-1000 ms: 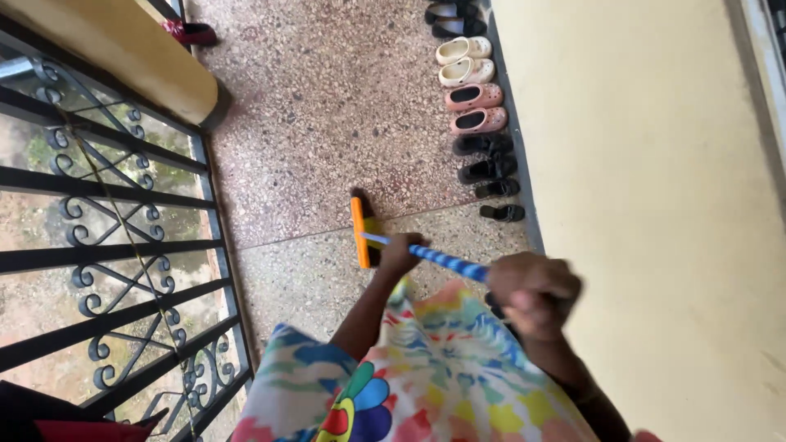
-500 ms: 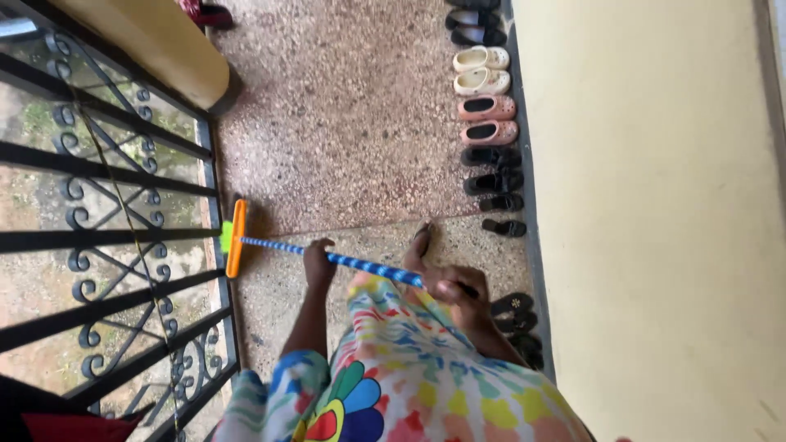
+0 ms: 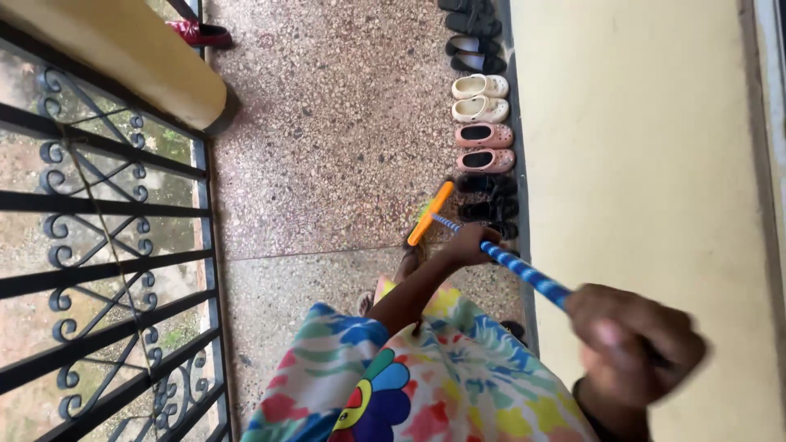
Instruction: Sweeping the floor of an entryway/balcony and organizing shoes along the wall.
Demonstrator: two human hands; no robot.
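Broom: a long broom [image 3: 499, 256] with a blue handle wound in paler blue stripes, an orange head bar [image 3: 431, 214] and a tuft of green bristles showing at the bar's far side. It runs slantwise from the lower right up to the head bar, which sits low over the floor just beside the row of shoes.
Left hand: the left hand [image 3: 468, 243] is closed round the handle close behind the head bar, fingers wrapped over the top.
Right hand: the right hand [image 3: 634, 344] is blurred, clenched in a fist about the upper end of the handle, near the wall.
Floor: speckled terrazzo floor [image 3: 327, 147], reddish farther off and greyer nearer, with a thin seam between the two.
Shoes: a row along the foot of the wall, with cream clogs [image 3: 480, 97], pink clogs [image 3: 485, 147] and black sandals [image 3: 487, 196]; the head bar lies just beside the black ones.
Wall: pale yellow wall [image 3: 647, 147] on the right.
Railing: black scrolled iron railing [image 3: 98, 245] on the left, well apart from the broom.
Clothing: a bright tie-dye garment [image 3: 409, 376] fills the lower middle.
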